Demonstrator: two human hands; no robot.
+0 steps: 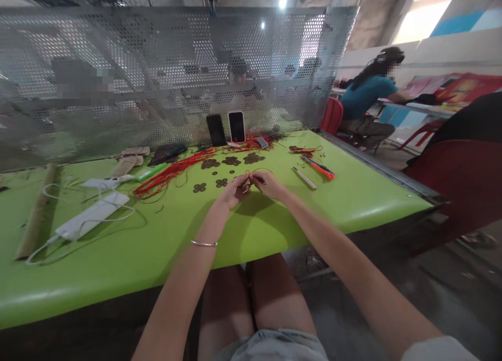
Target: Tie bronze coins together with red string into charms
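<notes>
Over the green table, my left hand [234, 191] and my right hand [270, 185] meet with fingertips pinched around a thin red cord [262, 169]. A small loop of it stands up between them, and a loose end curves over the right hand. Whether anything else is in the fingers is hidden. Just beyond the left hand lie small clusters of dark round pieces with holes, like old coins [200, 188]. Larger heaps of the same pieces [254, 158] lie behind. A pale pen-shaped tool [304, 178] and an orange-handled cutter [319, 167] are to the right.
Red cord bundles [172, 175] stretch across the left middle. Two phones [236, 126] lean on a perforated metal screen [157, 89]. A white power strip [93, 214] with cables and a wooden stick [37, 214] lie left. A person [364, 97] sits at another table, right.
</notes>
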